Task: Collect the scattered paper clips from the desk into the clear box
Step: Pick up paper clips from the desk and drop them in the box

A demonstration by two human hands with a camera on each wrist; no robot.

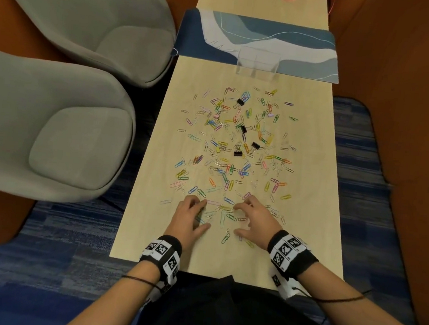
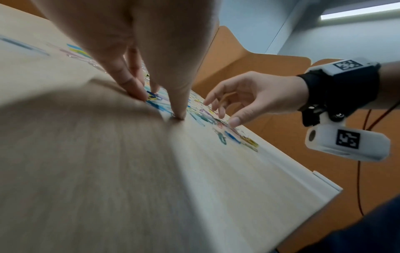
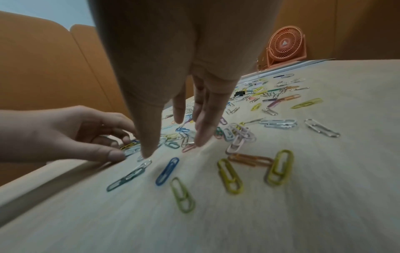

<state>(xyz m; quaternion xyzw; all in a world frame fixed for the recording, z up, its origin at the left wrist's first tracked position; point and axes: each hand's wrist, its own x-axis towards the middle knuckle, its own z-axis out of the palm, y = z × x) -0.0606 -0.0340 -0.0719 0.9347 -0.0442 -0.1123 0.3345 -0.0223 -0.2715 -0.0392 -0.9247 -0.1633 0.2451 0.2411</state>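
Many coloured and silver paper clips [image 1: 234, 164] lie scattered over the light wooden desk [image 1: 199, 255]. The clear box [image 1: 257, 64] stands beyond them at the edge of the blue mat, apart from both hands. My left hand [image 1: 203, 216] [image 2: 160, 106] rests at the near end of the scatter, its bent fingers and thumb pressing down on clips. My right hand [image 1: 240, 220] [image 3: 173, 147] sits just to the right, fingers spread with their tips on the desk among clips. A small bunch of clips [image 3: 173, 142] lies between the two hands. Neither hand lifts anything.
Several black binder clips [image 1: 240, 102] lie mixed among the paper clips. A blue patterned desk mat [image 1: 259, 35] covers the far desk. Two grey chairs [image 1: 61, 132] stand at the left. An orange fan [image 3: 285, 46] stands at the far end. Orange walls flank the narrow desk.
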